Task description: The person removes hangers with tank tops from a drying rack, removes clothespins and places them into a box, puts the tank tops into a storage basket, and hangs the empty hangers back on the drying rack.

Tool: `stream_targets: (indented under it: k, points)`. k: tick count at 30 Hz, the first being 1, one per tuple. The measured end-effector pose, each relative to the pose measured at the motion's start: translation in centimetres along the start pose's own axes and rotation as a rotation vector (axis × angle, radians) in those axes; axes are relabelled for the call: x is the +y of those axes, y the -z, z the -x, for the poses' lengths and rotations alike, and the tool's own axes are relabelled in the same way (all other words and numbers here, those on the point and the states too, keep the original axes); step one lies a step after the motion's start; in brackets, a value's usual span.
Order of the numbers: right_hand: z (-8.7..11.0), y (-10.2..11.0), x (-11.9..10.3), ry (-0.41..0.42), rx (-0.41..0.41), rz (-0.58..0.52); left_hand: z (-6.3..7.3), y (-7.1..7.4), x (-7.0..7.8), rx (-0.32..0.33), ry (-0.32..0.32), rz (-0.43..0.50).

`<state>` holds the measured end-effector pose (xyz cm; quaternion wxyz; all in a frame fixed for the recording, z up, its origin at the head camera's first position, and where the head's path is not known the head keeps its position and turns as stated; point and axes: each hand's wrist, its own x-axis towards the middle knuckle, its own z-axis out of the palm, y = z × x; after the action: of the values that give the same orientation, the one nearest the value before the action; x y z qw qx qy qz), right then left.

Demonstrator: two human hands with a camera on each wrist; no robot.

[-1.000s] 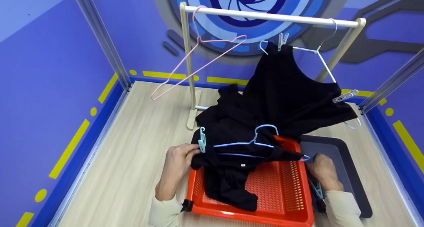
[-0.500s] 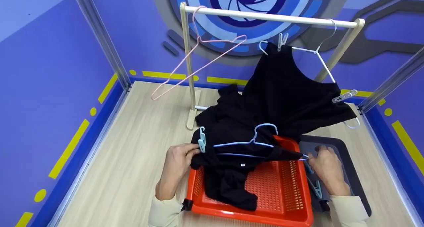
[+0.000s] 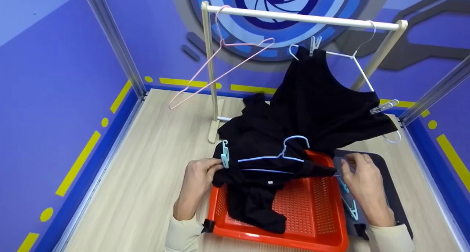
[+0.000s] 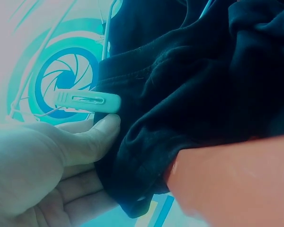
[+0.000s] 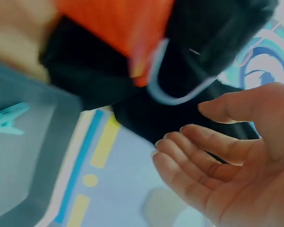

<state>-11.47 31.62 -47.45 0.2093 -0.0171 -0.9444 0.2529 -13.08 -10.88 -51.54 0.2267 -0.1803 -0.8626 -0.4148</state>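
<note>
A black garment (image 3: 257, 204) lies over the red basket (image 3: 279, 239) with a light blue hanger (image 3: 261, 158) through its neck. My left hand (image 3: 196, 180) pinches the garment's left shoulder between thumb and fingers, just below a mint clothespin (image 3: 225, 156). The left wrist view shows that clothespin (image 4: 87, 100) biting the cloth right above the thumb. Beside the hanger's right end is my right hand (image 3: 365, 186), its fingers loosely bent. In the right wrist view the hanger's looped end (image 5: 180, 100) pokes out of the cloth, and nothing lies between thumb and fingers.
Behind stands a wooden rack (image 3: 304, 18) bearing a pink hanger (image 3: 249, 44) and a black garment (image 3: 323, 97) clipped to a white hanger (image 3: 363, 74). A dark grey tray (image 3: 374, 158) at the right holds mint clothespins (image 3: 351, 209).
My right hand has risen from a curled fist over the tray, its fingertips passing the hanger's end, and has loosened and drawn slightly right. My left hand keeps its place.
</note>
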Motion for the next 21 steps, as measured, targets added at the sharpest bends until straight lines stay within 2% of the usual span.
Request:
stream_targets:
  k: [5, 8, 13, 21]
  points:
    - [0.5, 0.8, -2.7, 0.155, 0.088, -0.057, 0.0, 0.0, 0.0, 0.002, -0.008, -0.004]
    - [0.8, 1.1, -4.0, 0.276, 0.099, -0.09, 0.0, 0.0, 0.0, 0.009, -0.015, -0.008]
    - [1.2, 0.9, -6.1, 0.448, 0.054, -0.15, 0.0, 0.0, 0.1, 0.018, -0.011, -0.012]
    - [1.4, -0.9, -9.7, 0.61, -0.036, -0.289, 0.0, -0.1, 0.1, 0.024, -0.005, -0.009]
